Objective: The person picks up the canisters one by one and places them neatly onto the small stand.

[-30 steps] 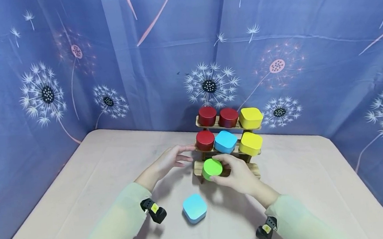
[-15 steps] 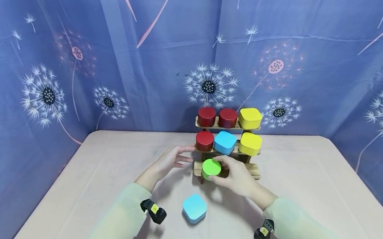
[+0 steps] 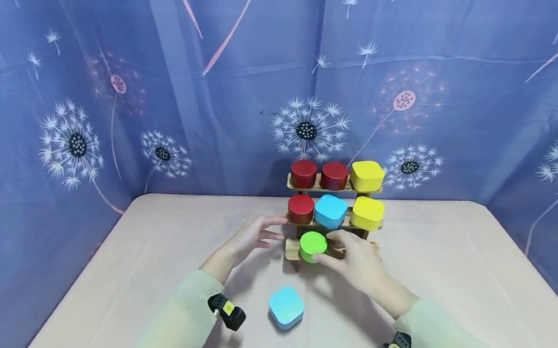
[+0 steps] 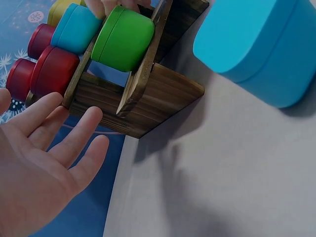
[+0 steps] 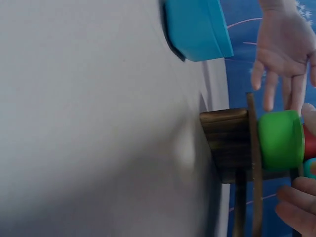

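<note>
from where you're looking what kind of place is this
Probably a staged tabletop set rather than a lived-in room: a blue dandelion-print cloth screens the beige table, which holds a small wooden rack of coloured tins.

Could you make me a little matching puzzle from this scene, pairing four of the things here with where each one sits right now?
Things:
1. green round tin
2. blue square tin lying apart from the others
3. left hand
4. two yellow square tins

Places or states:
A. on the table, in front of the wooden rack
B. right ends of the rack's top and middle shelves
C. left end of the rack's bottom shelf, touched by the right hand
D. open, fingers spread beside the rack's left side

Pairs: 1-C, 2-A, 3-D, 4-B
</note>
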A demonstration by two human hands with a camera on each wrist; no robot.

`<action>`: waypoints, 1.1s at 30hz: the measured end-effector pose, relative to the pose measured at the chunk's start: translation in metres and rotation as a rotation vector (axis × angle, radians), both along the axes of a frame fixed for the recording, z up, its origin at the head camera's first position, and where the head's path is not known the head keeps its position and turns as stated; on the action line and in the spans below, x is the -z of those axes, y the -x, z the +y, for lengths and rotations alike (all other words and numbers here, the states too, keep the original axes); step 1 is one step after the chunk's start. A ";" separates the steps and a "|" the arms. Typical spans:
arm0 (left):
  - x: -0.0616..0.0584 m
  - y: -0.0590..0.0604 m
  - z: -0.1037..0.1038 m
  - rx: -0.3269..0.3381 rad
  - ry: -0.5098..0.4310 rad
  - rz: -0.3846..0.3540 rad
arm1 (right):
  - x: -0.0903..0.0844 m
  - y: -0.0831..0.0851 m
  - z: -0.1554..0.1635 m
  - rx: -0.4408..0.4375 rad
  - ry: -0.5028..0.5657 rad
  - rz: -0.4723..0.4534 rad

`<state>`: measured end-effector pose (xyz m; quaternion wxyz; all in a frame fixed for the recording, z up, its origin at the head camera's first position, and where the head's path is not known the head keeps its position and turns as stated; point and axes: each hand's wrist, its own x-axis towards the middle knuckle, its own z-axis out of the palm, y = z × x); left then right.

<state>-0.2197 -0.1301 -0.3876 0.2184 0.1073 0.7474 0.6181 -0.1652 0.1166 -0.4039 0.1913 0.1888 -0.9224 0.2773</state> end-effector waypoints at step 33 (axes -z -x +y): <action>-0.002 -0.002 0.001 -0.016 0.024 0.013 | 0.028 -0.024 -0.018 -0.574 0.024 -0.421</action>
